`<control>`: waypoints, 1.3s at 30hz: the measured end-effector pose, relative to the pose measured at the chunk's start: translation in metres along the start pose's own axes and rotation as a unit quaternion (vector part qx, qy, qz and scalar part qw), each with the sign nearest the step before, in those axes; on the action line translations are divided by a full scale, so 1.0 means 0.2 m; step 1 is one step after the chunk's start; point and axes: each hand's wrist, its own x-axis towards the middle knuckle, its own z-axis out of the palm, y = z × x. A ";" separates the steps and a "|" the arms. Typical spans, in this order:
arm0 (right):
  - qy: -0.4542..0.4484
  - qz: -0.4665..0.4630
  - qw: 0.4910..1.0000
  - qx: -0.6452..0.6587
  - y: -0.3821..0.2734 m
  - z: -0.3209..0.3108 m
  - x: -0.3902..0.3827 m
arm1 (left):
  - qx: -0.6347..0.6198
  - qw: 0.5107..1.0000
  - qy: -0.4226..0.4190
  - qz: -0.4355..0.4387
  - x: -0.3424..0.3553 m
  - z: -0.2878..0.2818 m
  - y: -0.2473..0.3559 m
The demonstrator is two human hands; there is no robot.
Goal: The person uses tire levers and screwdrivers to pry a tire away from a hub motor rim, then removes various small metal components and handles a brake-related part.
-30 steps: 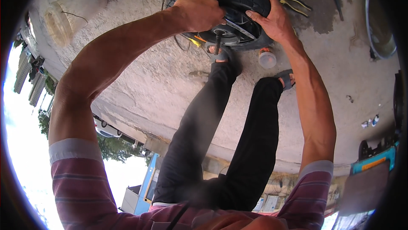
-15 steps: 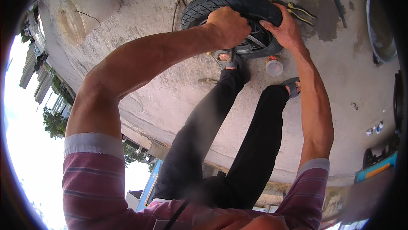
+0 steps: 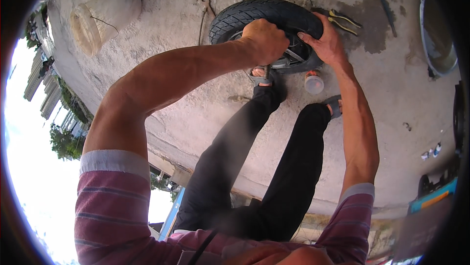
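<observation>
A black tyre on a wheel with a dark spoked rim stands tilted on the concrete, just beyond my feet. My left hand is a closed fist in front of the rim's left part. Below the fist sticks out the end of a dark rod-like tool; the rest is hidden in the hand, so its kind is unclear. My right hand grips the tyre's right side, thumb on the near sidewall and fingers round the tread, partly hidden.
Pliers with yellow-and-black handles lie right of the tyre, a wrench to its left. A small clear tub stands near my feet. At upper left lies a whitish bucket; a large basin is far right.
The wheel, both hands and the ground things sit slightly lower in the picture, as the view has shifted. Both hands keep their hold.
</observation>
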 end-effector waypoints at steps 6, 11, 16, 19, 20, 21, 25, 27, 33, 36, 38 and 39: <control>0.003 -0.009 1.000 -0.004 0.01 -0.02 0.01 | 0.002 0.999 0.033 0.019 0.08 0.03 0.04; -0.006 0.005 1.000 -0.010 -0.05 -0.05 0.01 | -0.009 0.998 0.034 0.044 -0.04 0.13 0.15; -0.001 -0.003 0.999 -0.035 0.04 -0.02 0.01 | -0.130 0.978 0.162 0.008 -0.04 0.66 0.39; 0.002 0.004 1.000 -0.024 0.03 -0.02 0.00 | -0.685 0.656 -0.129 -0.289 -0.08 0.63 0.59; 0.007 0.000 1.000 -0.023 0.00 -0.01 0.00 | -0.721 0.616 -0.069 -0.309 -0.10 0.68 0.70; 0.022 -0.015 0.999 -0.027 0.04 -0.01 0.00 | -0.730 0.612 -0.058 -0.299 -0.09 0.71 0.78; 0.038 -0.032 0.999 -0.018 0.09 0.01 0.00 | -0.835 0.455 -0.015 -0.309 -0.02 0.79 1.03; 0.040 -0.042 0.998 -0.012 0.12 0.01 0.03 | -0.843 0.441 0.005 -0.308 0.03 0.82 1.09; 0.042 -0.033 0.998 -0.021 0.12 0.03 0.01 | -0.874 0.365 0.035 -0.317 0.14 0.93 1.26; 0.051 -0.048 0.997 -0.021 0.13 0.03 0.01 | -0.872 0.359 0.036 -0.332 0.21 1.02 1.34; 0.057 -0.063 0.996 -0.016 0.14 0.03 0.00 | -0.868 0.370 0.063 -0.325 0.28 1.09 1.39; 0.059 -0.069 0.996 -0.022 0.14 0.05 0.01 | -0.860 0.384 0.091 -0.323 0.30 1.14 1.41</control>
